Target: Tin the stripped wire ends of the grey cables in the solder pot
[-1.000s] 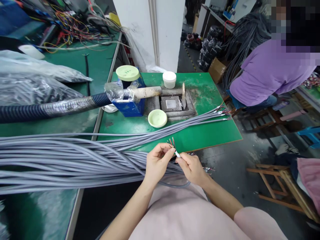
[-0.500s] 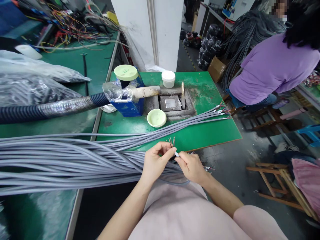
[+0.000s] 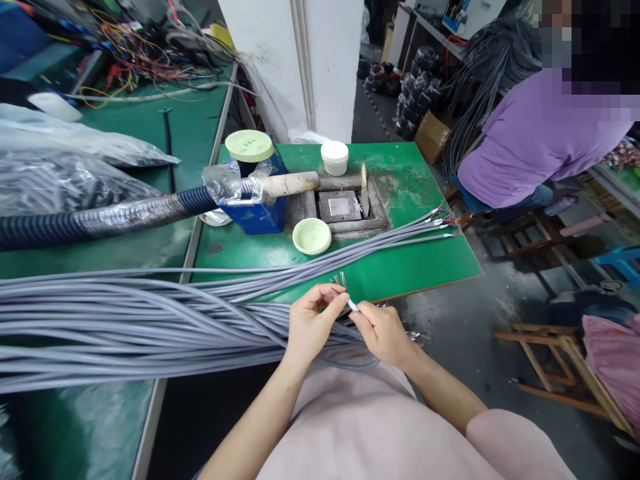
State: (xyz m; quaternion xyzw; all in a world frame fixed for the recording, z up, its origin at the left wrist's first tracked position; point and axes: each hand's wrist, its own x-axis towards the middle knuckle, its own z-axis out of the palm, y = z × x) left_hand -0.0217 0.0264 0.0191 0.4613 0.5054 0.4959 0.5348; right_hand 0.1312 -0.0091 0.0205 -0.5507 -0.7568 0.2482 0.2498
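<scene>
Both forearms reach in from the bottom of the view and angle inward, so the hands meet just over the near edge of the green tabletop (image 3: 420,263). The left hand (image 3: 311,321) is turned with its back to the camera, thumb and forefinger pinched together on the thin wires (image 3: 342,280) that fan out, reddish and dark, above the fingertips. The right hand (image 3: 381,331) is half curled, its thumb laid along the white cable end (image 3: 353,304) and gripping it, so that this end sits in the narrow gap between the two hands, tilted toward the upper left.

The remaining fingers of the right hand fold underneath and cannot be seen. Exactly which wires the left fingertips press is too small to tell. The held cable vanishes behind the right hand; a grey loop (image 3: 350,364) shows below the wrists, but whether it belongs to the same cable is unclear. The bundle of grey cables (image 3: 140,327) beside the left hand is cut off by the left edge, and part of it is hidden behind the hands. At the right, a co-worker's purple top (image 3: 530,143) shows, while the head is masked by coarse blocks. Lower down, pink clothing (image 3: 613,360) is cropped by the edge.
</scene>
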